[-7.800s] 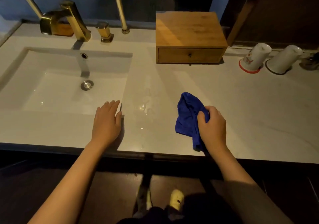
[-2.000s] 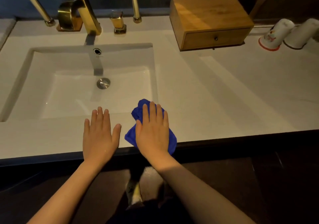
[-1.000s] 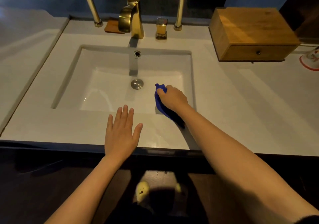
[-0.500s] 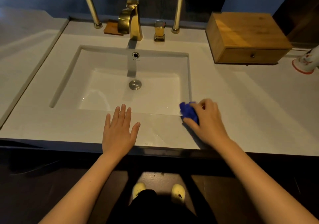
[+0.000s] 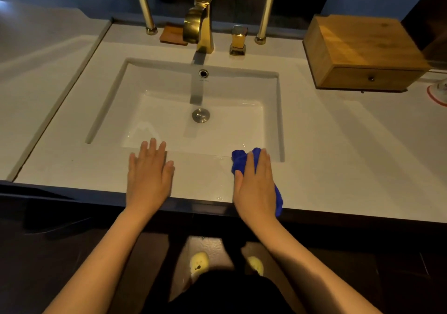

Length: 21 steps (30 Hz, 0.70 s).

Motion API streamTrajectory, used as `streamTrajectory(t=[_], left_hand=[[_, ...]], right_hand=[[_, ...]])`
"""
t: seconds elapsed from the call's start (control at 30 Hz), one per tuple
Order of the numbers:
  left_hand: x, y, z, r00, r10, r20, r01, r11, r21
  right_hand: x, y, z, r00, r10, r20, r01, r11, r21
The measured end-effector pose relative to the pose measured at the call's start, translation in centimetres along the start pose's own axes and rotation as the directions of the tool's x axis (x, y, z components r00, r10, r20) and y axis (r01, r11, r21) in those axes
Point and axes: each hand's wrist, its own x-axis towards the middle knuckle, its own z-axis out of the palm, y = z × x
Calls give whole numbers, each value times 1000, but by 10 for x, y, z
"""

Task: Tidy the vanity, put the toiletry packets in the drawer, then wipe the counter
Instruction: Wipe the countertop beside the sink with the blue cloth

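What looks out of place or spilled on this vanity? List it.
Little stands out. A few water droplets sit at the counter's front edge between the hands. The wooden drawer box sits at a slight angle, drawer shut. The right hand presses the blue cloth flat; the left hand rests bare.

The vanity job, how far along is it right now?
Looks done: no toiletry packets lie on the counter, and the wooden drawer box is shut. In hand: the right hand presses a blue cloth flat on the front strip by the sink; the left hand rests flat beside it. Left: droplets near the front edge.
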Motion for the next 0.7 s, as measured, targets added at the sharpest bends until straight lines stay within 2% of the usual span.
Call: streamTrajectory(t=[0.13, 0.33, 0.43, 0.53, 0.6, 0.7], left_hand=[[-1, -33, -1, 992, -109, 64, 100, 986, 132], [0, -39, 6, 994, -95, 54, 84, 982, 169], [1, -42, 8, 995, -87, 44, 78, 981, 178], [1, -42, 9, 995, -87, 48, 77, 981, 179], [1, -41, 9, 995, -85, 51, 75, 981, 177], [1, -40, 6, 993, -99, 71, 87, 985, 150]], right_hand=[[2, -36, 15, 999, -17, 33, 17, 1000, -3], [6, -78, 37, 991, -114, 74, 114, 993, 6], [6, -87, 44, 965, -233, 123, 233, 972, 10], [4, -79, 43, 895, -417, 157, 419, 908, 17], [1, -68, 39, 822, -545, 163, 550, 835, 23], [-2, -49, 30, 717, -663, 213, 672, 739, 40]])
